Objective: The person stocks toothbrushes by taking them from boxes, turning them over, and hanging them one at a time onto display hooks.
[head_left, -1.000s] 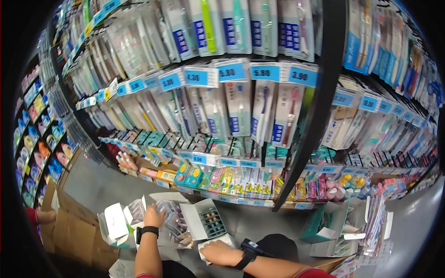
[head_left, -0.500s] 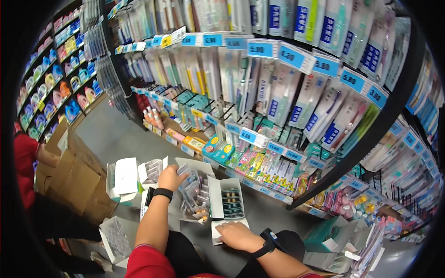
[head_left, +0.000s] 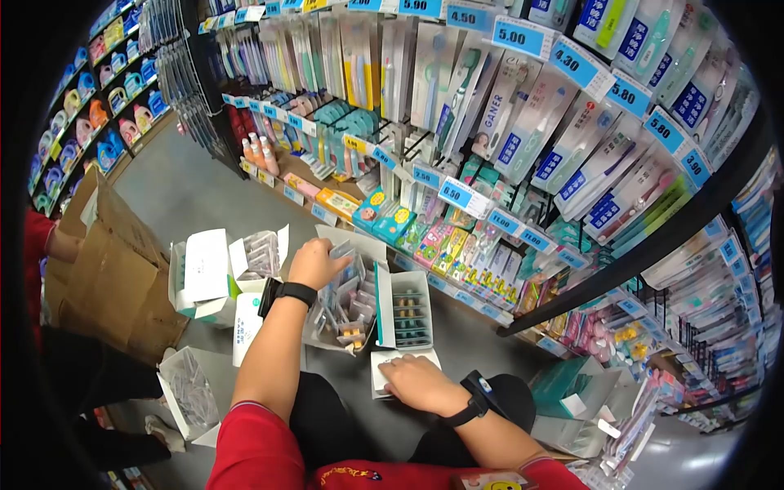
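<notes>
My left hand (head_left: pixel 317 263) is over the left edge of an open carton (head_left: pixel 380 253) holding clear plastic packs (head_left: pixel 351 306). Its thumb points right; the other fingers are hidden, so whether it grips a pack does not show. A dark band circles that wrist. My right hand (head_left: pixel 416 382) has its fingers curled on the white flap (head_left: pixel 380 377) of an open teal-and-white carton (head_left: pixel 382 306). Inside that carton, dark green packs (head_left: pixel 410 314) stand in a row. A white box with a teal mark (head_left: pixel 247 331) is beside my left forearm.
Hanging toothbrush packs (head_left: pixel 523 122) and price tags fill the rack ahead. Open cartons lie left (head_left: pixel 204 273), lower left (head_left: pixel 173 384) and right (head_left: pixel 563 384). Another person's arm (head_left: pixel 61 243) reaches to a large brown cardboard box (head_left: pixel 114 282). A black rack post (head_left: pixel 637 265) slants at right.
The view has shifted, so the rack appears higher and larger. Both hands stay at nearly the same places over their cartons. More of the white box beside my left forearm shows.
</notes>
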The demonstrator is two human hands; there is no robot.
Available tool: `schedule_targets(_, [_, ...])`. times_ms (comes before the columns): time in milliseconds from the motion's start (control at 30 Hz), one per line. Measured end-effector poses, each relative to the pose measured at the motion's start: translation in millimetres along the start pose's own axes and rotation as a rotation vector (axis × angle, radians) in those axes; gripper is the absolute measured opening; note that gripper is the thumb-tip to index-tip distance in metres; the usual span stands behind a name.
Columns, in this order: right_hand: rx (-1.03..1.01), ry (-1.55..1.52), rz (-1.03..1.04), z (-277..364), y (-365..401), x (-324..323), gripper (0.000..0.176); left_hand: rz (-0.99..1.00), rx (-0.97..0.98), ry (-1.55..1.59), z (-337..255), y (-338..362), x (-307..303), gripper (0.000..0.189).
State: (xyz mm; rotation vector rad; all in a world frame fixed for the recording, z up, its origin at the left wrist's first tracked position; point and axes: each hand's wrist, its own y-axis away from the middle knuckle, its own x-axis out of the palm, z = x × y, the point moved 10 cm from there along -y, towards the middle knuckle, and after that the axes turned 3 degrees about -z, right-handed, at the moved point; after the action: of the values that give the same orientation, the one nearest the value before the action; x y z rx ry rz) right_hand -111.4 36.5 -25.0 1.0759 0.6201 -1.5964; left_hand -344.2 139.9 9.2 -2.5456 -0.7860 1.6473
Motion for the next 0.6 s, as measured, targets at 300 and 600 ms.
schedule_targets(300, [0.010,0.004,0.030,-2,-4,5,0.026,0.057,-0.046,0.045,9,-6,10,0.044])
schedule_targets(600, [-0.015,0.014,0.038,6,-6,0,0.021,0.097,-0.090,0.057,24,-10,14,0.050])
